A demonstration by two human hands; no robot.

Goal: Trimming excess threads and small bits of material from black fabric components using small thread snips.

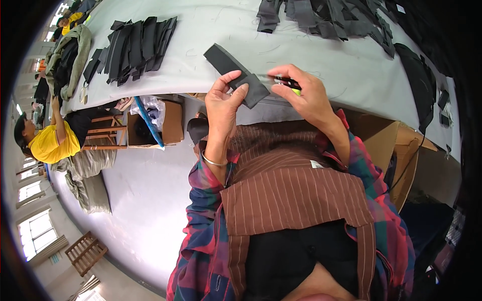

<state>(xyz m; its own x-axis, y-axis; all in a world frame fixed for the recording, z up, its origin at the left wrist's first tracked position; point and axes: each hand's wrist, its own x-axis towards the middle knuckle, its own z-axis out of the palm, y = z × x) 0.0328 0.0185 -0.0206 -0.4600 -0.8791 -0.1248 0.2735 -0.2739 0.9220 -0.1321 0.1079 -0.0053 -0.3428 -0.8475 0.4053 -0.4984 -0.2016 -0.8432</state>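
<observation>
Head view:
1. Your left hand [224, 100] pinches a dark fabric strip [226, 61] between thumb and fingers, the strip slanting from far left to near right.
2. Your right hand [307, 95], just right of it, is curled around a small black-handled tool [287, 82]; its tip is blurred, so you cannot tell whether it touches the strip.
3. Both hands are at the near edge of the pale tabletop [211, 27].
4. Dark strips lie in a left pile [135, 50] and a far-right pile [331, 19].
5. Well to your left sits a co-worker in a yellow top [52, 143].
</observation>
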